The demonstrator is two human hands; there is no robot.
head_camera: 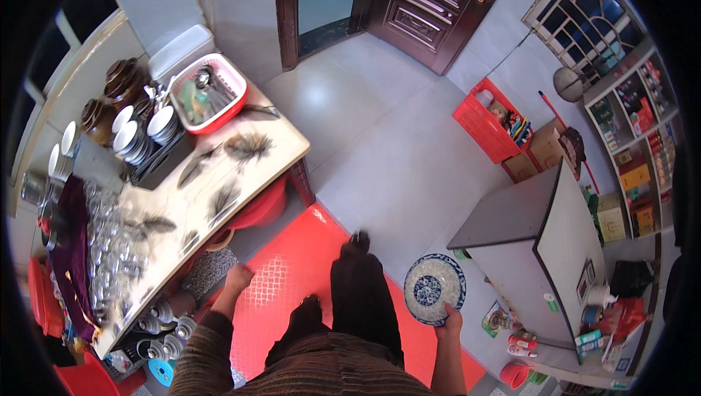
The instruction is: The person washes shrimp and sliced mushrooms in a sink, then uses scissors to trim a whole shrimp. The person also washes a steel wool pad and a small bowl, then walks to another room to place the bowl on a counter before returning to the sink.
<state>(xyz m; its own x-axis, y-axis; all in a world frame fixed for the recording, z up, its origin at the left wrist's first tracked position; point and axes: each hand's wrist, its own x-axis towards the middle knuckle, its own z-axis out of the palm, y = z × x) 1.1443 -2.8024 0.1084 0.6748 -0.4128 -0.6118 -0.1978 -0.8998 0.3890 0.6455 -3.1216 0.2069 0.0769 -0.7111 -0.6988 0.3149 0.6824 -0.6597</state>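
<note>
A round blue-and-white patterned plate [435, 289] is gripped at its lower rim by my right hand [450, 323]. It is tilted so that its decorated upper face shows, with a darker blue band around the edge. My left hand [239, 280] hangs beside my body with curled fingers and nothing visible in it. That hand is above the red floor mat [312, 248], near the front edge of the table [290, 138]. Below me, one dark-shod foot is forward, at the mat's far edge.
The table bears a red-and-white basin [241, 103] of utensils, stacked white cups [131, 141] and many clear glasses [112, 253]. On the right stand a grey-topped cabinet [506, 215], a red crate [484, 125] and stocked shelves [638, 144]. Ahead, a brown door [424, 18] is ajar.
</note>
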